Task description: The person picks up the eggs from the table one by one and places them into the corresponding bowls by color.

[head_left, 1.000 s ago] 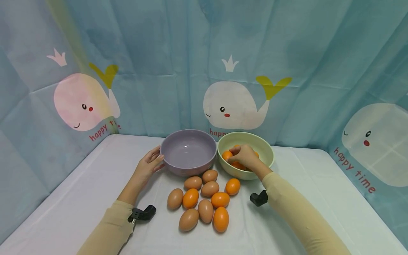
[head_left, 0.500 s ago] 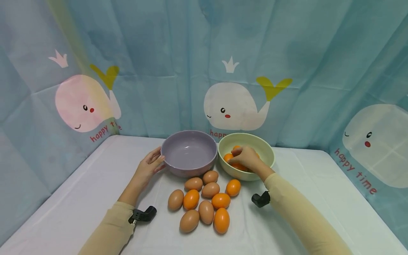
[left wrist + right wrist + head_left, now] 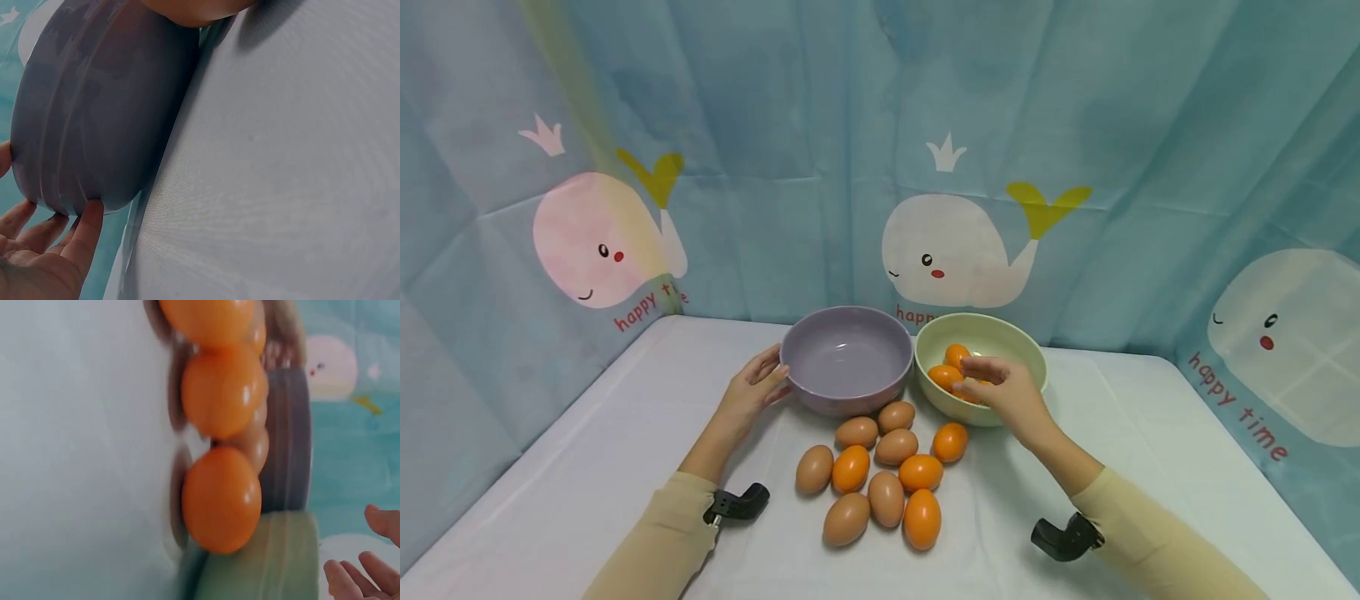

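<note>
left grip point(image 3: 748, 395) touches purple bowl point(image 3: 846, 368); blue curtain point(image 3: 775, 250) behind reads "happy time".

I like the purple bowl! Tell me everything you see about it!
The purple bowl is round, wide and greyish purple, with smooth, shiny walls that look like plastic or ceramic. Thin lines run around its outside. It stands upright on the white table, and no eggs show inside. The left hand has its fingers against the bowl's left side. A green bowl sits close on its right, and brown eggs lie just in front.
</note>
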A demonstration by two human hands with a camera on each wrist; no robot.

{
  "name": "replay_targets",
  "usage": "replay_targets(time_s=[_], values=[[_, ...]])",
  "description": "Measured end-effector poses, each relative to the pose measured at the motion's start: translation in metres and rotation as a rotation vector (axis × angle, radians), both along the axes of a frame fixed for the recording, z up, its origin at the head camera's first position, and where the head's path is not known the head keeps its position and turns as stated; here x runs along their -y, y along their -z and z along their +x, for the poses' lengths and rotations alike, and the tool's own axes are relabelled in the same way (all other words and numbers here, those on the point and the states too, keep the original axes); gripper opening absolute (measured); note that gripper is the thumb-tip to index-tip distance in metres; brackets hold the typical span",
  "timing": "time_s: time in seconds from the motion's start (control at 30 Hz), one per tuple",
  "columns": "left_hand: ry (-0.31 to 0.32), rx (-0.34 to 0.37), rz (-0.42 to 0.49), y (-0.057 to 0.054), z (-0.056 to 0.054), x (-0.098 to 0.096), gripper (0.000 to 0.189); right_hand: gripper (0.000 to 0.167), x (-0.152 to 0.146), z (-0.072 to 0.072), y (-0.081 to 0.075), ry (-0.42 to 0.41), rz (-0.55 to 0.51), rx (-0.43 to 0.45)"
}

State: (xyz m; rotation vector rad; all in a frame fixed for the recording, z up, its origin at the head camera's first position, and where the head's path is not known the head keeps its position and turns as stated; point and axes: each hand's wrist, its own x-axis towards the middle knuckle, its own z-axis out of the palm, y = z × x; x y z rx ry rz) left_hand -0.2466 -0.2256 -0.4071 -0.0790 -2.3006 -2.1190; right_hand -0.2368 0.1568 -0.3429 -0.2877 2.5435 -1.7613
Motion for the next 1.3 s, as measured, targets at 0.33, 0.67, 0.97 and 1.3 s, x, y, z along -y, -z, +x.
replay_targets(time_s=[0.33, 0.67, 0.97, 1.3], values=[[0.014, -0.002, 0.020, 0.000, 0.000, 0.000, 0.066, 0.044, -0.007, 0.038, -0.007, 0.020, 0.010, -0.006], [0.020, -0.010, 0.042, 0.000, 0.000, 0.000, 0.066, 0.048, -0.011, 0.056, 0.001, 0.029, 0.031, 0.061], [0.022, -0.005, 0.034, 0.000, 0.001, 0.000, 0.066, 0.047, -0.012, 0.063, 0.012, 0.046, 0.048, 0.123], [0.018, -0.003, 0.028, -0.002, 0.002, 0.000, 0.067, 0.053, -0.013, 0.065, 0.029, 0.074, 0.104, 0.182]])
